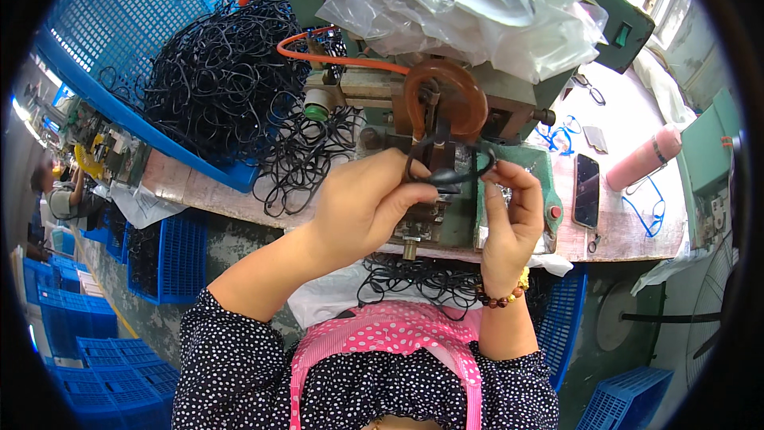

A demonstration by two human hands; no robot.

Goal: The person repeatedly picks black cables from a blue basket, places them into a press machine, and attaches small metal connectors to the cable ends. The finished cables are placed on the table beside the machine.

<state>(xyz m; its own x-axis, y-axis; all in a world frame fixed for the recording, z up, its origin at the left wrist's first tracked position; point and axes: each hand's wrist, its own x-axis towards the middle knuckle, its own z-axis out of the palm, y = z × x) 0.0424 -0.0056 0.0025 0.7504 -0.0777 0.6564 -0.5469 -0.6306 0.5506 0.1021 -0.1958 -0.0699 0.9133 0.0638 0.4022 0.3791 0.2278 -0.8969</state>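
A dark eyeglass frame front (483,164) spans the gap between my two hands, close in front of the machine's working head. My left hand (358,205) pinches one rim between thumb and fingers. On the opposite rim, my right hand (513,219) closes with its fingertips. Just beyond the frame stands the green bench machine (458,227), with a round brown guard (465,95) and an orange hose (342,61). Blur hides whether the frame touches the machine. More black frames (306,155) lie in a tangle left of the machine, and others (422,277) rest on my lap.
A blue basket (151,151) heaped with black frames leans at the left. Clear plastic bags (477,8) cover the machine's top. To the right are a phone (586,191), a pink bottle (645,158) and blue frames (657,211). Blue crates (171,259) stand on the floor.
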